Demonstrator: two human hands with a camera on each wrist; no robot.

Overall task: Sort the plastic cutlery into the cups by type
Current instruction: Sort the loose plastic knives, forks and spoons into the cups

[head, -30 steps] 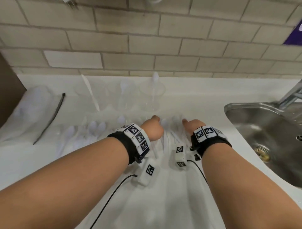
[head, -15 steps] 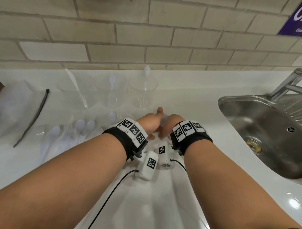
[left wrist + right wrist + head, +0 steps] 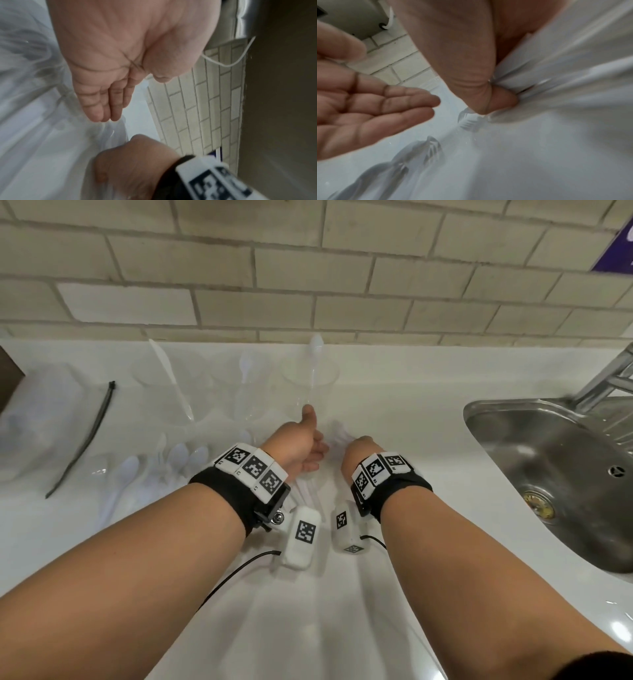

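While the right hand (image 3: pixel 359 451) pinches clear forks (image 3: pixel 469 121) on the counter (image 3: pixel 394 419) and the left hand (image 3: pixel 301 446) waits flat-fingered beside it (holding nothing), the step looks like pickup; next, presumably, lifting them to the cups (image 3: pixel 310 392).

White forks (image 3: pixel 469 121) flat beside cups (image 3: pixel 310 386)

Bright, even light washes the white counter (image 3: pixel 394 412) until the clear cups (image 3: pixel 310 385) nearly vanish. Glare glints on the steel sink (image 3: pixel 548 460). Brick lines bow at the edges, and both wrist views smear with motion blur.
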